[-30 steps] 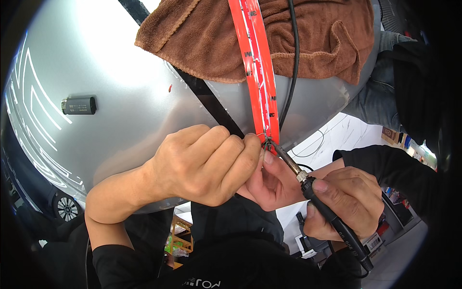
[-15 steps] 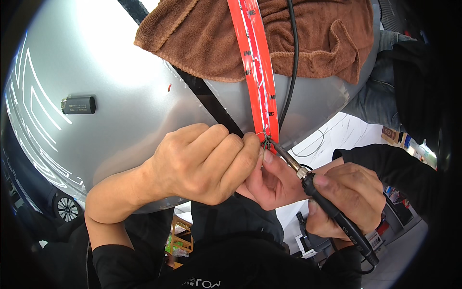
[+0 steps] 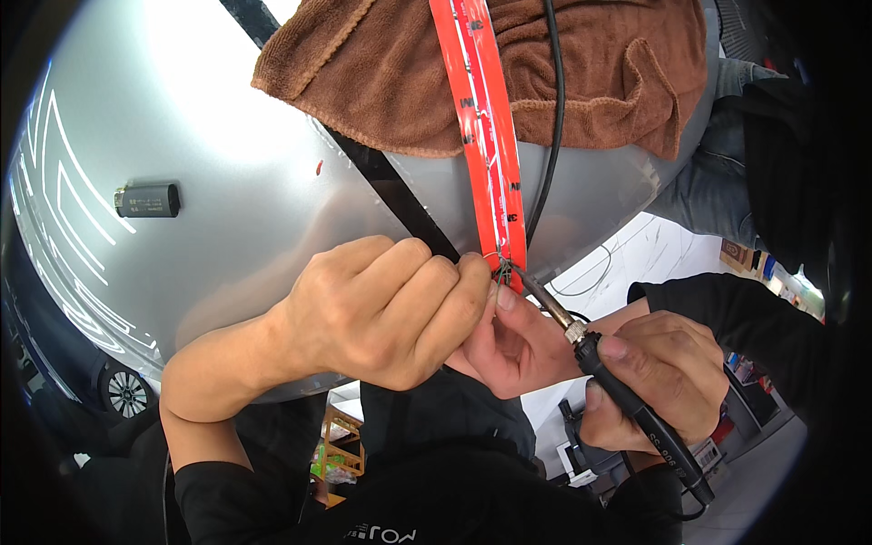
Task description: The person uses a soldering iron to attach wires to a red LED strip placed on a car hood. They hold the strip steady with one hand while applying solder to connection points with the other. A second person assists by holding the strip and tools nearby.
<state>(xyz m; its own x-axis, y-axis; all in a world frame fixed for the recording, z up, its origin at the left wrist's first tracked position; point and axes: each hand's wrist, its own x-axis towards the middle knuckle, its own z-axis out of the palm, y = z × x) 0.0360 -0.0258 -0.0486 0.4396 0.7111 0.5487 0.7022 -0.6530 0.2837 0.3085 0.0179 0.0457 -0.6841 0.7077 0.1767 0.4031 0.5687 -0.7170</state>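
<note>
My right hand [image 3: 668, 377] is wrapped round the dark handle of a soldering iron [image 3: 636, 404]. Its metal tip touches or nearly touches a small bunch of thin wires [image 3: 504, 268] at the lower end of a red-backed adhesive strip [image 3: 490, 145]. Just left of that bunch, my left hand [image 3: 391, 313] is closed in a pinch; what its fingertips hold is hidden. Between my hands, a co-worker's hand [image 3: 518, 341] reaches in from the right, its fingertips pinched at the wires from below.
A brown towel [image 3: 381, 82] drapes over a silver car panel [image 3: 254, 209], under the strip and a black cable [image 3: 556, 100]. A dark lighter [image 3: 150, 201] lies on the panel at left. A black band [image 3: 386, 186] crosses it. Another car's wheel [image 3: 125, 391] shows lower left.
The soldering iron and my right hand have shifted very slightly down and to the right. My left hand and the co-worker's hand stay almost where they were.
</note>
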